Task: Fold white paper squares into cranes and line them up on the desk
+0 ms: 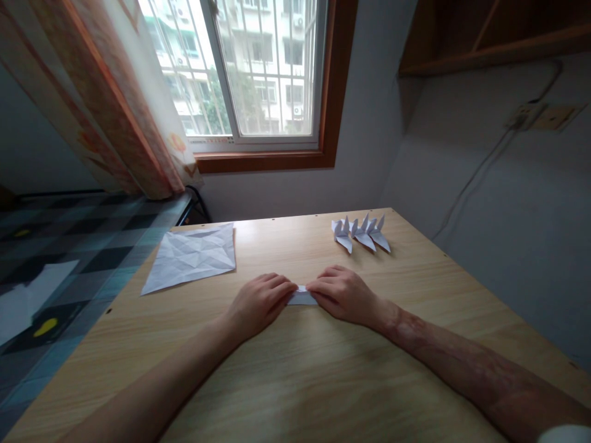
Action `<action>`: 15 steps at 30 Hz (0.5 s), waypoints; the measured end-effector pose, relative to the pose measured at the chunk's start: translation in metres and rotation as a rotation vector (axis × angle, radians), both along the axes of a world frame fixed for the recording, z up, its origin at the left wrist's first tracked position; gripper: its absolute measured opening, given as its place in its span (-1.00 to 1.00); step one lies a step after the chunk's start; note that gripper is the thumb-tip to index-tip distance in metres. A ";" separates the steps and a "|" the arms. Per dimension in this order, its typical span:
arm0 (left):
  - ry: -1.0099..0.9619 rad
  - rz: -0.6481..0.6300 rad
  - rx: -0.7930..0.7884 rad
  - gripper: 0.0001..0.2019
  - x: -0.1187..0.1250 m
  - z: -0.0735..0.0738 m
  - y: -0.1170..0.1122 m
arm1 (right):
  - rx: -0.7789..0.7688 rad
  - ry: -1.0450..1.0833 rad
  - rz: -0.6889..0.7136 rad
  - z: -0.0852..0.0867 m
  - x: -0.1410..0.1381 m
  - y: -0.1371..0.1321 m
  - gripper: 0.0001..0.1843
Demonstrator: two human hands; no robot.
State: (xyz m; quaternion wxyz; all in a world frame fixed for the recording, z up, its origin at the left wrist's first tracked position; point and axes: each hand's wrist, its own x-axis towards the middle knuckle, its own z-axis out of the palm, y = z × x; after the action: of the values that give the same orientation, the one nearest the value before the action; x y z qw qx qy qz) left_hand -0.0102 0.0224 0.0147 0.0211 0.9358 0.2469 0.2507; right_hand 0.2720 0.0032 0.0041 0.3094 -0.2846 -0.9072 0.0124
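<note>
A small folded piece of white paper (303, 298) lies on the wooden table between my hands, most of it covered by my fingers. My left hand (265, 299) is closed on its left end, fingertips pressed along the upper edge. At the right end my right hand (344, 292) pinches the paper in the same way. Only the middle strip shows, with a fold along its top. Beyond my right hand stand three folded paper cranes (362, 234) in a row. A creased white paper sheet (194, 255) lies flat, farther off to the left.
The light wooden table (286, 381) reaches toward a wall with a barred window (268, 74). Left of it is a checkered bed cover (115, 258) with white paper (37, 295) on it. A cable (475, 172) hangs down the right wall from a socket.
</note>
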 end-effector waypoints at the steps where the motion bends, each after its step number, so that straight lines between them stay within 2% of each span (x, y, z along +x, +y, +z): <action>1: -0.006 0.002 -0.004 -0.83 0.000 0.001 0.000 | -0.014 0.021 0.004 0.000 0.000 0.001 -0.88; 9: -0.021 0.072 -0.060 -0.82 0.002 0.004 0.002 | -0.205 0.107 0.034 -0.001 -0.001 0.005 -0.94; 15: -0.013 0.107 -0.090 -0.89 0.000 0.003 0.003 | -0.287 0.165 0.038 -0.002 0.001 0.006 -0.88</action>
State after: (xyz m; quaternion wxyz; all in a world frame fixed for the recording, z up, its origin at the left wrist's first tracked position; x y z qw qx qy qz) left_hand -0.0101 0.0250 0.0172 0.0511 0.9177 0.3076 0.2463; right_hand 0.2732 0.0090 0.0024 0.3388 -0.3069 -0.8728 0.1709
